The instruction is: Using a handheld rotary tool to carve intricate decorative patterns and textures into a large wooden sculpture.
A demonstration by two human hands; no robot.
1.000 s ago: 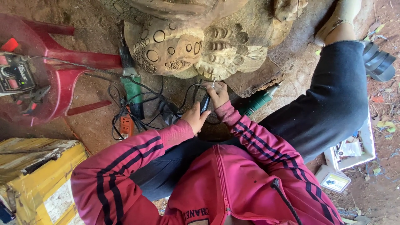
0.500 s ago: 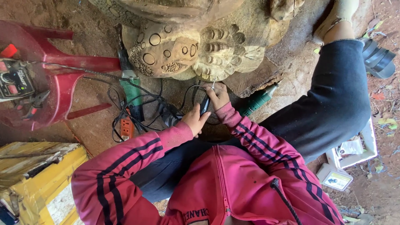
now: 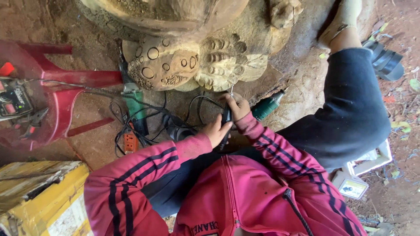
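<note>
A large pale wooden carving (image 3: 192, 61) with round studs and a clawed paw lies on the dirt in front of me. My right hand (image 3: 237, 106) grips a slim black rotary tool (image 3: 226, 120), its thin bit pointing up at the paw's lower edge. My left hand (image 3: 216, 130) closes on the lower end of the same tool. Both arms wear pink sleeves with dark stripes. My right leg in dark trousers (image 3: 350, 109) stretches out to the right.
A green power tool (image 3: 267, 105) lies just right of my hands, another green grinder (image 3: 133, 102) to the left among tangled black cables and an orange socket strip (image 3: 130, 142). A red plastic chair (image 3: 57, 94) and yellow boards (image 3: 39, 196) are at left.
The view has shifted slightly. Both hands stay on the rotary tool at the same spot under the paw.
</note>
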